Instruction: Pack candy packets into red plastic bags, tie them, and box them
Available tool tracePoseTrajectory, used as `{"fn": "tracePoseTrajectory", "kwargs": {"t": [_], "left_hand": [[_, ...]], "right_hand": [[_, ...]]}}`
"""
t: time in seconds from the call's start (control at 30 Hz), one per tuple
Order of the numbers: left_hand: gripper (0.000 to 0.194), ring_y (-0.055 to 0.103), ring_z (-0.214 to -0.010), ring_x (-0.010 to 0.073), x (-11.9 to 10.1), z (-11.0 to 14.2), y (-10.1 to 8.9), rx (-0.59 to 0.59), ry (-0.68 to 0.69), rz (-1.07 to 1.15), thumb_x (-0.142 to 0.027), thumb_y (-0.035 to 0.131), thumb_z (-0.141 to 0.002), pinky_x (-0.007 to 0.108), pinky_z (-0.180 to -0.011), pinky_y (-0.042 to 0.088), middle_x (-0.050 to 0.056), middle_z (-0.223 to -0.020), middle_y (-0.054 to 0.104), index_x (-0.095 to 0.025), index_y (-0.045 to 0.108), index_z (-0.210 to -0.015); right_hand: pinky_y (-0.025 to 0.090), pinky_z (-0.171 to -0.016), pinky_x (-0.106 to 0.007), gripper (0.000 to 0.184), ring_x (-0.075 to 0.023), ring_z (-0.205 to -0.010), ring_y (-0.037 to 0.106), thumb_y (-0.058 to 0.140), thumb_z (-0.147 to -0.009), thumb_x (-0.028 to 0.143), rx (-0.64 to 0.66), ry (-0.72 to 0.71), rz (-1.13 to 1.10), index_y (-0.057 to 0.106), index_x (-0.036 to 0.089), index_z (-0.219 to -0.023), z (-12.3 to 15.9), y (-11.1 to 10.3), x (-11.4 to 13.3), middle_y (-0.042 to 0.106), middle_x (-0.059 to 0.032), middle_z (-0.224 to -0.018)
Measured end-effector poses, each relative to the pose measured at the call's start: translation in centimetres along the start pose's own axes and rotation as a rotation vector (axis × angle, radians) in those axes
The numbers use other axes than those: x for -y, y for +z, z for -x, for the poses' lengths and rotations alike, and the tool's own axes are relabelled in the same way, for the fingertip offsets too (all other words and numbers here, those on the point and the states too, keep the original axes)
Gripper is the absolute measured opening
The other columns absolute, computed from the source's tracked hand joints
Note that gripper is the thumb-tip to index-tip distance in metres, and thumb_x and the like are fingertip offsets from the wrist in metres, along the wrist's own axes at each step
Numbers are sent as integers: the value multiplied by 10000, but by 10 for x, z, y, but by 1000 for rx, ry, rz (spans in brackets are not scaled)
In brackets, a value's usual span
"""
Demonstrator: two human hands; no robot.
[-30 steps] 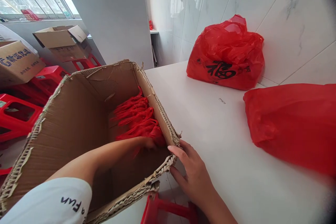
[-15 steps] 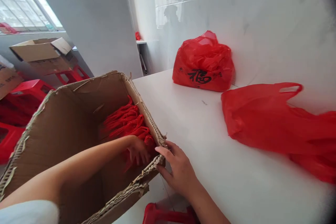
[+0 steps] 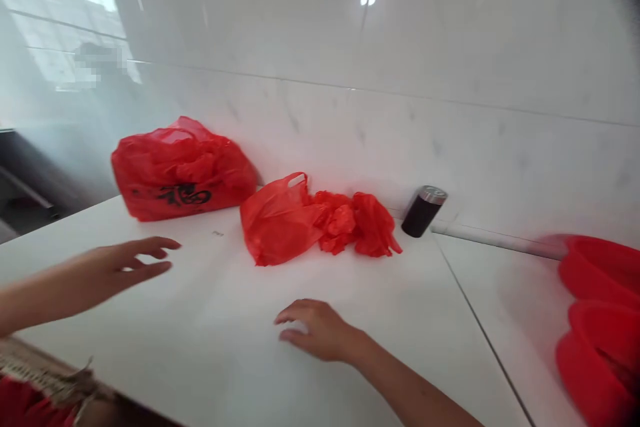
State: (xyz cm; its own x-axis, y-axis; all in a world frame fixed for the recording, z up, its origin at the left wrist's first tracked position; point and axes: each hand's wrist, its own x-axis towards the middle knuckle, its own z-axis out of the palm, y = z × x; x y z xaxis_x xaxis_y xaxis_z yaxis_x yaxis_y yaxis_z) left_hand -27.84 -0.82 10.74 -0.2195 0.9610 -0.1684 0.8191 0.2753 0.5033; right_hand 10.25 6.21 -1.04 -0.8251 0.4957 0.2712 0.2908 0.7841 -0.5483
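Both hands empty, fingers parted and loosely curled: left hand (image 3: pixel 113 263), right hand (image 3: pixel 323 332), above counter (image 3: pixel 200 360). Red plastic bag (image 3: pixel 277 227) lies beyond, between them; presumably light, limp, slippery; best gripped by handle loop (image 3: pixel 306 188). Printed red bag (image 3: pixel 185 170) just left; crumpled red plastic (image 3: pixel 337 223), then dark tumbler (image 3: pixel 423 213), bound the right.

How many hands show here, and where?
2. The left hand is over the left of the table, in front of the lettered bag; the right hand is nearer the middle, in front of the crumpled red plastic. Both show plainly.
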Motion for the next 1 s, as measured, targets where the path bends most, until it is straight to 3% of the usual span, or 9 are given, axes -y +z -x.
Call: {"fn": "tracePoseTrajectory", "kwargs": {"t": [0.13, 0.27, 0.37, 0.47, 0.57, 0.7, 0.8, 0.9, 1.0], "left_hand": [[367, 639, -948, 253, -121, -49, 77, 197, 325, 86, -546, 565, -775, 318, -807, 463, -23, -1046, 726, -354, 670, -1070], [342, 646, -895, 232, -230, -58, 166, 361, 547, 182, -495, 569, -790, 303, -776, 480, 27, -985, 724, -278, 716, -1009], [316, 646, -887, 207, -275, -51, 233, 395, 597, 299, -443, 587, -789, 296, -779, 496, 24, -1056, 704, -283, 699, -1037], [449, 582, -1068, 222, -291, -47, 281, 250, 520, 468, -453, 483, -863, 325, -857, 489, 86, -1314, 553, -247, 531, -1259], [565, 538, -1136, 233, -295, -44, 304, 118, 394, 604, -492, 333, -925, 367, -900, 478, 167, -1425, 386, -191, 287, -1401], [655, 498, -1189, 243, -306, -30, 308, 96, 340, 809, -566, 437, -882, 370, -939, 458, 147, -1481, 297, -243, 249, -1421], [674, 507, -1202, 247, -317, -12, 301, 350, 318, 925, -584, 462, -872, 391, -944, 462, 110, -1506, 312, -322, 234, -1449], [617, 585, -1107, 244, -324, 2, 300, 699, 337, 943, -552, 503, -866, 385, -881, 497, 100, -1351, 534, -307, 354, -1412], [381, 646, -914, 239, -319, 4, 309, 693, 371, 878, -451, 626, -803, 347, -801, 504, 82, -991, 705, -181, 657, -1070]], "right_hand": [[450, -948, -294, 183, -145, -1033, 602, 524, -910, 235, -410, 374, 227, 670, 232, -1020, 33, -87, -66, 679, -21, -1064], [341, -1038, -492, 279, -294, -1264, 438, 576, -844, 197, -617, 632, 307, 662, 204, -1109, 53, -128, -125, 525, -128, -1337], [437, -934, -461, 273, -289, -1084, 580, 630, -776, 162, -639, 720, 253, 689, 203, -1040, 67, -132, -145, 647, -111, -1154], [480, -878, -360, 254, -216, -970, 625, 516, -888, 240, -714, 710, 197, 653, 198, -1098, 86, -130, -136, 679, -76, -1076], [495, -819, -283, 324, -177, -960, 614, 386, -972, 360, -813, 675, 139, 609, 206, -1149, 111, -127, -104, 658, -66, -1115], [484, -774, -262, 307, -166, -882, 610, 416, -970, 408, -869, 577, -126, 631, 234, -1103, 147, -120, -54, 658, -40, -983], [477, -764, -269, 252, -157, -819, 594, 458, -958, 365, -772, 531, -206, 663, 248, -1045, 168, -112, -25, 635, -26, -914], [477, -791, -283, 179, -168, -863, 584, 533, -910, 274, -624, 501, -152, 677, 259, -1015, 181, -103, -6, 632, -28, -944], [469, -835, -299, 197, -176, -901, 580, 562, -864, 175, -498, 502, -78, 689, 270, -980, 193, -100, 2, 655, -18, -948]]}}
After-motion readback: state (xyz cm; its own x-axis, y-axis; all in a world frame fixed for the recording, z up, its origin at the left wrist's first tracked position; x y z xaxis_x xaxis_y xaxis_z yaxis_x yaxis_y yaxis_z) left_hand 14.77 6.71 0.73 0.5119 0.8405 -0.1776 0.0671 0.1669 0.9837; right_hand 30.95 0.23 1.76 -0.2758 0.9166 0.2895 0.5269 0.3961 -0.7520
